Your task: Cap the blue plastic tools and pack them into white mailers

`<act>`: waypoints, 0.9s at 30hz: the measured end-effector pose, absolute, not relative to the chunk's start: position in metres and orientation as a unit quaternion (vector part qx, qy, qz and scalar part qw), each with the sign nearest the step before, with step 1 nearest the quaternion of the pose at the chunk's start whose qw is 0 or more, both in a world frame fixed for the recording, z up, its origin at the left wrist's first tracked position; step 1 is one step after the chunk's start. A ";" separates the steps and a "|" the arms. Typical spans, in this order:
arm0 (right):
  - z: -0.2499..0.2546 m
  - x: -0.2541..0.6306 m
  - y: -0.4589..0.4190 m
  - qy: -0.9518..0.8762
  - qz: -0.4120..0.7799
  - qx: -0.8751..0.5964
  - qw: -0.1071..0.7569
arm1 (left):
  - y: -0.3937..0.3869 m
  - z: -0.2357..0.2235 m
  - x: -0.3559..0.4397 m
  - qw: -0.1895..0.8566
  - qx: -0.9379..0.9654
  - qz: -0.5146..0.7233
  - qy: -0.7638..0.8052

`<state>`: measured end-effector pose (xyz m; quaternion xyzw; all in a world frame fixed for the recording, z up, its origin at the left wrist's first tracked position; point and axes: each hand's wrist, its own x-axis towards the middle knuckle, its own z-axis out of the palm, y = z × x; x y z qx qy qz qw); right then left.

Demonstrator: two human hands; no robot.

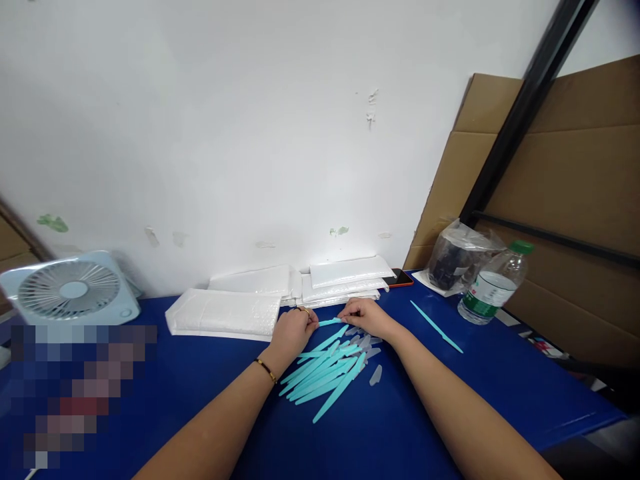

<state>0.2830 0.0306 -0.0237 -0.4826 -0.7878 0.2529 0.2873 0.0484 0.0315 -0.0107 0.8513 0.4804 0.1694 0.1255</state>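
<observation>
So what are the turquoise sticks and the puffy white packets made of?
The turquoise sticks look like smooth, satin plastic: one even colour, crisp edges. The white packets seem to be glossy plastic film, maybe bubble-lined, since they shine and look bumpy.

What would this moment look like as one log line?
left hand: holds teal stick | right hand: holds same stick | teal pile: on blue table | fan: far left

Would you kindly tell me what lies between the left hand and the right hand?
A turquoise stick does, as the head view shows: the left hand holds it on one side, the right hand on the other.
</observation>
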 end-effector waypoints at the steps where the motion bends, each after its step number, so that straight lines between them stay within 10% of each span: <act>1: -0.023 0.284 0.030 -0.789 0.242 -0.485 0.290 | 0.031 -0.009 0.049 0.114 0.849 0.182 0.483; 27: -0.007 0.301 0.013 -0.804 0.226 -0.496 0.238 | 0.023 -0.004 0.048 0.097 0.897 0.118 0.415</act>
